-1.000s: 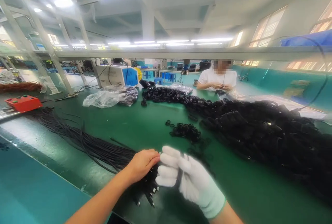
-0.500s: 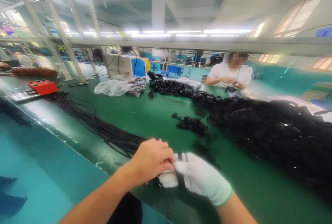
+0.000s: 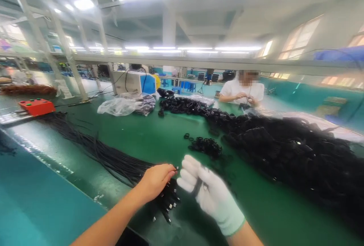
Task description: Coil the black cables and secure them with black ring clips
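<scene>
A long bundle of black cables (image 3: pixel 105 155) lies along the green table, its light-tipped ends spread near the front edge. My bare left hand (image 3: pixel 156 180) is closed at these ends, thumb and fingers pinched on a cable with a small light tip. Just right of it, my right hand (image 3: pixel 206 191) in a white glove is curled round a short black piece (image 3: pixel 197 187), held between thumb and fingers. The hands are apart. Beyond them sits a small heap of black rings (image 3: pixel 205 145).
A large black pile (image 3: pixel 278 143) covers the table's right side. Farther back are a clear plastic bag (image 3: pixel 122 104), a white and blue machine (image 3: pixel 136 82) and a red control box (image 3: pixel 36 106). A person (image 3: pixel 241 91) in white works across the table.
My hands have moved apart; the left has shifted left to the cable ends, and the gloved right hand has turned more upright. The view has tilted up slightly.
</scene>
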The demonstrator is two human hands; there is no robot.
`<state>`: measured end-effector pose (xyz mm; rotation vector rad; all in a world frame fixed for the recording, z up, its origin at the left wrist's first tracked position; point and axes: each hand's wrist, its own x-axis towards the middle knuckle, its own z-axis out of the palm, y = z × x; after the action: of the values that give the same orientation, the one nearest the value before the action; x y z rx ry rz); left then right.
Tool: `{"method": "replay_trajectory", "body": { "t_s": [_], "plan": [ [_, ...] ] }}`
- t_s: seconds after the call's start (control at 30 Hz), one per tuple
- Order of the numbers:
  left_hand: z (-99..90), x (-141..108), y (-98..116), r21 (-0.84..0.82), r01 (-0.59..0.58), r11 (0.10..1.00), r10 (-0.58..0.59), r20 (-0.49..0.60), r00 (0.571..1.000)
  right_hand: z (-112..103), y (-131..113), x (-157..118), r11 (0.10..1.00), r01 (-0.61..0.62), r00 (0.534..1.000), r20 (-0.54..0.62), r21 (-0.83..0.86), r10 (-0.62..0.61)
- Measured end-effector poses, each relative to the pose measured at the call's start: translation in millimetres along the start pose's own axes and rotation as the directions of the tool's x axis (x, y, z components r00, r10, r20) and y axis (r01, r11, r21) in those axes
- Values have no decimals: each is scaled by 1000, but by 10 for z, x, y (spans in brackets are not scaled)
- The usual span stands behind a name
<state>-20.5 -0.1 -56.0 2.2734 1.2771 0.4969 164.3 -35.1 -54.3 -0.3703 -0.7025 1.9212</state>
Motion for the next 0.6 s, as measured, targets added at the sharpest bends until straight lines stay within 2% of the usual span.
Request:
{"method": "replay_trajectory", "body": {
  "t_s": [0.07, 0.13, 0.27, 0.4, 0.47, 0.53, 0.6],
  "plan": [
    [46, -50, 105, 193, 61, 979, -49, -69, 996, -72, -101, 25, 997, 76, 994, -83, 32, -73],
    [117, -116, 265, 326, 75, 942, -51, -83, 995, -130, -161, 47, 994, 109, 986, -132, 21, -105],
    [260, -207, 537, 438, 10, 899, 34, -92, 995, -179, -167, 66, 993, 113, 978, -173, -29, -116],
    [264, -198, 547, 492, -135, 860, 195, -72, 978, -144, -91, 53, 992, 70, 974, -206, -108, -91],
    [161, -161, 498, 554, -267, 789, 353, -52, 934, -88, -37, 54, 987, 21, 978, -200, -161, -53],
    [-9, -112, 454, 603, -407, 686, 503, 11, 864, -16, 21, 60, 977, -25, 991, -133, -212, -3],
    [-199, -60, 426, 601, -514, 612, 583, 96, 807, 47, 75, 62, 974, -70, 997, -43, -216, 62]
  ]
}}
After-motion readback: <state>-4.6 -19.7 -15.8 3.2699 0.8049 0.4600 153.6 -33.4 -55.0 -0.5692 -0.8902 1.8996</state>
